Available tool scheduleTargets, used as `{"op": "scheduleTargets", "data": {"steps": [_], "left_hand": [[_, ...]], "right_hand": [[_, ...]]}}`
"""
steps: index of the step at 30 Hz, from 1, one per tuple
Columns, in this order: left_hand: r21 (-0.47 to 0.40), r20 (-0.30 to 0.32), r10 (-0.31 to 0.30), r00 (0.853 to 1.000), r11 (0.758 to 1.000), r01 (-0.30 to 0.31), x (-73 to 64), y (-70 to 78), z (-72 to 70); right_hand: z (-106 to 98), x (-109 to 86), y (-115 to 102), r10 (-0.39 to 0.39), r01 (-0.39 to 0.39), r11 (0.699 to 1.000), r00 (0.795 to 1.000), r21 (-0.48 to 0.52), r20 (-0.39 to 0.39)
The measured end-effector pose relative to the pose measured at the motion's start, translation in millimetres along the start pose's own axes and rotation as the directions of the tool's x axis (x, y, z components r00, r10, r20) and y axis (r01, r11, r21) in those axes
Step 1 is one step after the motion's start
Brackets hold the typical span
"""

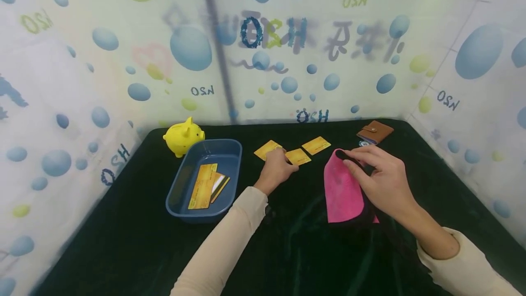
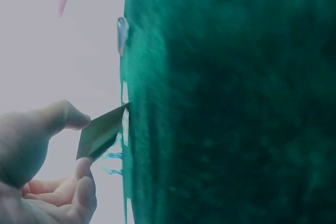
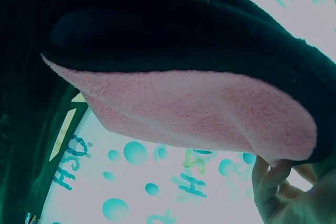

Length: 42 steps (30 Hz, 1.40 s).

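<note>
The thin gold plastic card (image 1: 268,149) nearest your left hand (image 1: 276,171) lies flat on the black velvet table cover (image 1: 123,241), leftmost of a row of three, with a second gold card (image 1: 298,156) just beside it and a third (image 1: 316,145) behind that. Its long axis runs diagonally, from near-left to far-right in the head view. In the left wrist view your thumb and fingertips (image 2: 79,192) pinch a card by one edge and tip it up off the cloth, so the step in hand reads as the pickup. Judgement: the next move calls for a clean lift without dragging the neighbouring card. Your right hand (image 1: 382,179) grips the far black-trimmed edge of the pink fleece cloth (image 1: 343,191), fingers curled over the rim; the cloth lies with its long axis toward you. To the left, the blue plastic tub (image 1: 181,195) holds more cards.
</note>
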State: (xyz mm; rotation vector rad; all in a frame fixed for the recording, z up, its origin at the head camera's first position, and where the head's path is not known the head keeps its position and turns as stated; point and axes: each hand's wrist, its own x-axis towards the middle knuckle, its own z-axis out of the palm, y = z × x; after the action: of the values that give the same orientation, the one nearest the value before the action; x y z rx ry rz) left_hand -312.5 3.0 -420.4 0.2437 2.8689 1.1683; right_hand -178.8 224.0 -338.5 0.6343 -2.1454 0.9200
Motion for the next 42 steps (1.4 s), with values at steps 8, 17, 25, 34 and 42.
{"op": "scheduleTargets", "data": {"steps": [8,17,25,34,42], "left_hand": [[-0.06,-0.057,0.124,0.991,0.99,-0.127,-22.8,11.9,-13.9],[-0.059,-0.167,0.362,0.917,0.925,-0.376,-53.0,29.0,-31.6],[-0.038,-0.204,0.549,0.811,0.823,-0.567,-74.4,29.9,-49.1],[-0.011,-0.293,0.756,0.585,0.609,-0.793,-81.9,23.6,-59.4],[-0.029,-0.286,0.843,0.455,0.467,-0.884,-86.5,25.0,-67.4]], "right_hand": [[2.6,0.2,-3.6,-0.013,0.013,1.0,1.0,-0.005,0.003],[4.8,3.6,-6.4,-0.037,0.037,0.999,0.999,-0.02,-0.005],[7.7,7.9,-8.7,-0.1,0.099,0.989,0.995,-0.109,-0.008],[15.8,10.3,-26.0,-0.188,0.18,0.967,0.982,-0.182,-0.027],[27.9,12.2,-46.5,-0.263,0.26,0.95,0.965,-0.174,0.004]]}}
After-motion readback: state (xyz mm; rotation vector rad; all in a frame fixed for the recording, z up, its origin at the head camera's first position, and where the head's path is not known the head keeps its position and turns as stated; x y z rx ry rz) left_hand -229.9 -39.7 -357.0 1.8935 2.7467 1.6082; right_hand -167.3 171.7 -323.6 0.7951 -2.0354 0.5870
